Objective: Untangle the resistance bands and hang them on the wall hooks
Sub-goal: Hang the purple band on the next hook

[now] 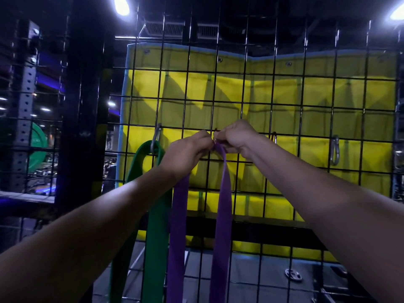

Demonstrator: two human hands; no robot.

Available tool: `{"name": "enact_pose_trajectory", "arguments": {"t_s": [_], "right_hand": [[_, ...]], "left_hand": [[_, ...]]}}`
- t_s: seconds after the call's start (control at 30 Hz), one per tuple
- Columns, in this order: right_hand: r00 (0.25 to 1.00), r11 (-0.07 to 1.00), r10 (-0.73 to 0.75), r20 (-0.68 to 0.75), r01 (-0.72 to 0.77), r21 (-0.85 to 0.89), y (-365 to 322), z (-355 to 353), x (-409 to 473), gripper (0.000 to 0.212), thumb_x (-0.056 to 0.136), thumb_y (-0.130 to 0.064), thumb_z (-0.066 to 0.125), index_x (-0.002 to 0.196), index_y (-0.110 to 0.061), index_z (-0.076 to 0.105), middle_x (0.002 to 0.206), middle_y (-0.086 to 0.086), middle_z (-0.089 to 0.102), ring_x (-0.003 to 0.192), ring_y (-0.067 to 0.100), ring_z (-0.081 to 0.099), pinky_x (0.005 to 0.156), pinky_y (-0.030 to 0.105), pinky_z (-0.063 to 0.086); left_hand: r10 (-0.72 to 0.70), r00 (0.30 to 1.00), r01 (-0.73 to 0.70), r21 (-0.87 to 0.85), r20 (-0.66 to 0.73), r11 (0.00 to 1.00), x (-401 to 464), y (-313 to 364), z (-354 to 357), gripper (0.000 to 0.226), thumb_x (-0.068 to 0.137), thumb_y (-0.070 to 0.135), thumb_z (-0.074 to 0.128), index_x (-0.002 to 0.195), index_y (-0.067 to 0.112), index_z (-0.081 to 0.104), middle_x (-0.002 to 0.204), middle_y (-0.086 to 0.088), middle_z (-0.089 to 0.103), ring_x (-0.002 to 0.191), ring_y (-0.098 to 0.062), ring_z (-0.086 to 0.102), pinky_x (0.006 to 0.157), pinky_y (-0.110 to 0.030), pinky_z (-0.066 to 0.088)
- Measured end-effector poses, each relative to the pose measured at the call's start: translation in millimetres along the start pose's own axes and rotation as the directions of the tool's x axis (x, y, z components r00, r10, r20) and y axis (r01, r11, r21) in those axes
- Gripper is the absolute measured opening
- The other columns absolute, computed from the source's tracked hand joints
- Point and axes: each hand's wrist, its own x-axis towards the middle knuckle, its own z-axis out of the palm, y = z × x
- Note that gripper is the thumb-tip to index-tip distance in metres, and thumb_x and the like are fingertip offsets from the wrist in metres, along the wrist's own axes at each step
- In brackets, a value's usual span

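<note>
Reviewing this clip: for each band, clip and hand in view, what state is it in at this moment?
green band: hung on the left carabiner, loop hanging straight down.
left carabiner: on the wire grid, holding the green band.
purple band: top gathered at both hands, two strands hanging.
left hand: gripping the purple band's top.
right hand: pinching at the band's top; the hook there is mostly hidden.
far right carabiner: on the grid, nothing hanging.

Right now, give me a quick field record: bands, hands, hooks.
green band: hanging from left carabiner hook
purple band: top loop held at the grid, both strands hanging down
left hand: grips purple band's top
right hand: pinches at the same spot
middle hook: hidden behind hands
free hook: right, nothing on it
</note>
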Motion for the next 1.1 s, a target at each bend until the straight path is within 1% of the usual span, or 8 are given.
{"name": "enact_pose_trajectory", "arguments": {"t_s": [0.1,0.27,0.37,0.5,0.7,0.9,1.0,1.1], "right_hand": [[1.000,1.000,-0.005,0.013,0.005,-0.004,0,-1,0,0.016,0.088,-0.007,0.060,0.098,0.005,0.063,0.066,0.009,0.060,0.056,0.015,0.059,0.053,0.022,0.055],[0.999,1.000,-0.026,0.019,0.026,-0.005,4,-1,-2,0.014,0.088,-0.004,0.059,0.074,-0.002,0.061,0.067,0.009,0.059,0.058,0.016,0.058,0.060,0.026,0.054],[0.993,0.992,-0.122,-0.006,0.122,-0.012,17,-2,-9,0.012,0.086,-0.002,0.060,0.092,0.006,0.067,0.079,0.013,0.062,0.073,0.022,0.059,0.077,0.038,0.054],[0.962,0.945,-0.268,0.056,0.273,-0.180,41,-1,-26,0.028,0.078,-0.002,0.069,0.106,-0.004,0.064,0.099,0.011,0.067,0.095,0.021,0.061,0.092,0.035,0.048],[0.863,0.723,-0.501,-0.065,0.375,-0.580,54,3,-34,0.047,0.086,0.003,0.049,0.123,-0.024,0.062,0.119,0.005,0.066,0.110,0.025,0.059,0.089,0.027,0.045],[0.832,0.316,-0.536,0.139,0.350,-0.882,49,-3,-39,0.060,0.089,0.002,0.043,0.140,-0.028,0.039,0.137,-0.002,0.052,0.123,0.023,0.048,0.090,0.035,0.045],[0.818,0.227,-0.550,0.170,0.342,-0.912,48,-5,-37,0.057,0.089,0.003,0.042,0.139,-0.025,0.040,0.135,-0.002,0.053,0.125,0.022,0.043,0.085,0.034,0.046],[0.828,0.302,-0.550,0.103,0.313,-0.901,50,-3,-34,0.055,0.089,0.002,0.046,0.136,-0.025,0.045,0.127,0.000,0.057,0.119,0.022,0.045,0.081,0.034,0.046]], "left_hand": [[0.002,1.000,-0.002,0.022,-0.005,1.000,0,0,1,0.013,0.090,0.009,0.051,0.097,0.012,0.061,0.106,-0.003,0.057,0.087,-0.021,0.059,0.069,-0.046,0.050],[0.017,0.999,-0.015,0.063,-0.032,0.998,-2,4,0,0.015,0.090,0.010,0.051,0.099,0.014,0.062,0.106,-0.002,0.057,0.088,-0.020,0.059,0.067,-0.041,0.051],[-0.016,0.998,0.019,0.047,-0.065,0.999,-5,7,2,0.018,0.091,0.011,0.051,0.104,0.015,0.062,0.108,-0.001,0.058,0.092,-0.018,0.058,0.069,-0.032,0.047],[-0.099,0.991,0.094,-0.054,-0.094,0.994,-13,11,3,0.027,0.092,0.009,0.049,0.116,0.014,0.059,0.117,-0.002,0.058,0.100,-0.016,0.057,0.075,-0.025,0.043],[-0.209,0.973,0.181,-0.236,-0.101,0.955,-25,16,3,0.035,0.091,0.008,0.052,0.124,0.016,0.057,0.118,0.000,0.059,0.105,-0.013,0.057,0.086,-0.021,0.045],[-0.257,0.961,0.233,-0.204,-0.099,0.951,-21,21,-2,0.033,0.092,0.007,0.050,0.121,0.017,0.061,0.115,-0.001,0.060,0.098,-0.008,0.055,0.082,-0.021,0.045],[-0.263,0.960,0.236,-0.226,-0.096,0.945,-23,24,-3,0.032,0.091,0.006,0.051,0.119,0.017,0.064,0.113,0.000,0.061,0.097,-0.013,0.059,0.082,-0.028,0.050],[-0.330,0.941,0.301,-0.255,-0.080,0.919,-22,28,-2,0.033,0.090,0.007,0.053,0.120,0.019,0.063,0.113,0.003,0.060,0.096,-0.010,0.057,0.077,-0.022,0.046]]}}
